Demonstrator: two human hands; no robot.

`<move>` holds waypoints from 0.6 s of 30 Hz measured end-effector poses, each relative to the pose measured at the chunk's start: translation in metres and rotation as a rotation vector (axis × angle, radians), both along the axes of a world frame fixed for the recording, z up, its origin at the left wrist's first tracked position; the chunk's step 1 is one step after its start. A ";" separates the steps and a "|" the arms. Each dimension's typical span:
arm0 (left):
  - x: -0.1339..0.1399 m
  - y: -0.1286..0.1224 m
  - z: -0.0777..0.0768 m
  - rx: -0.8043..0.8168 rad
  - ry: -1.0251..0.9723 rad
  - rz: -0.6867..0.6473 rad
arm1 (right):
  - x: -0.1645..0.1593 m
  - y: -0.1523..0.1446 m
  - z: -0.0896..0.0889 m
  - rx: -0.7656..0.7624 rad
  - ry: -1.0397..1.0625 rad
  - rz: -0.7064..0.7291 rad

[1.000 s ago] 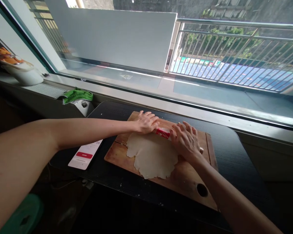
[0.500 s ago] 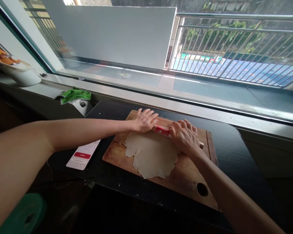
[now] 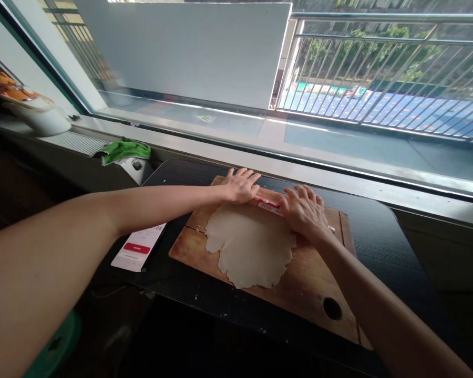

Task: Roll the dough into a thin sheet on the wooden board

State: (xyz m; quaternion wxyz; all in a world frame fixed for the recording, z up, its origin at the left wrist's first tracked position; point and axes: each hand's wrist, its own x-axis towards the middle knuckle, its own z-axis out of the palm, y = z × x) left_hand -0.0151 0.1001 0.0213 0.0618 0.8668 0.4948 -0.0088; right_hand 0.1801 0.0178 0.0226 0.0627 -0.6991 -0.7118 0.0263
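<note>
A wooden rolling pin (image 3: 268,205) with a red and white label lies across the far edge of a thin, ragged-edged sheet of dough (image 3: 256,247). The dough is spread on a wooden cutting board (image 3: 303,286). My left hand (image 3: 242,185) rests palm down on the pin's left part, fingers stretched out towards the window. On the right part, my right hand (image 3: 304,210) presses flat with its fingers spread and pointing away from me. Between the two hands the label shows, and a light end of the pin sticks out past my right hand.
A black table (image 3: 378,241) carries the board. A phone (image 3: 137,249) lies on the left, partly under my left forearm. A green cloth (image 3: 126,151) and a white pot (image 3: 41,118) sit by the window. A green stool (image 3: 61,341) stands below left.
Both hands have moved slightly away from me, towards the window, and the pin has turned, so its label shows a different face. The view has shifted a little.
</note>
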 end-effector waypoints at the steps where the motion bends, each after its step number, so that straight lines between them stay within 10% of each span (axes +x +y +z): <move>1: 0.004 0.005 0.001 -0.006 -0.005 0.024 | 0.002 0.006 0.001 0.008 0.002 -0.026; 7: 0.019 0.027 0.009 -0.047 -0.002 0.105 | 0.006 0.032 0.009 -0.064 0.053 -0.163; 13: -0.008 -0.013 0.002 0.010 0.004 -0.042 | -0.005 -0.014 -0.001 0.009 -0.008 0.075; 18: 0.017 0.025 0.008 -0.041 0.005 0.145 | 0.008 0.035 0.003 -0.005 0.037 -0.121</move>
